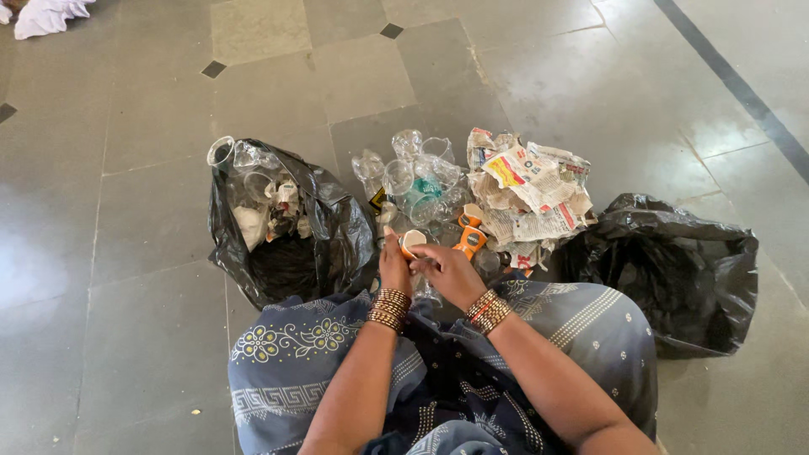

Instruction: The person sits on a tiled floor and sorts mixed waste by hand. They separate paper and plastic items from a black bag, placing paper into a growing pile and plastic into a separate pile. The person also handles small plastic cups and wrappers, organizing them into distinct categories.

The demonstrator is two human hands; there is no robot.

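I sit on a grey tiled floor with a blue patterned cloth over my knees. My left hand [393, 266] and my right hand [449, 271] meet in front of me, both closed on a small orange-and-white paper cup [412, 242]. Gold bangles ring both wrists. Just beyond my hands lies a heap of clear plastic cups [415, 181] and several orange cups [470, 232]. Crumpled newspaper [531, 190] is piled to the right of the cups.
An open black plastic bag [291, 240] on the left holds clear cups and paper scraps. Another black bag [674, 270] lies crumpled on the right. White cloth [46, 15] shows at the far top-left corner.
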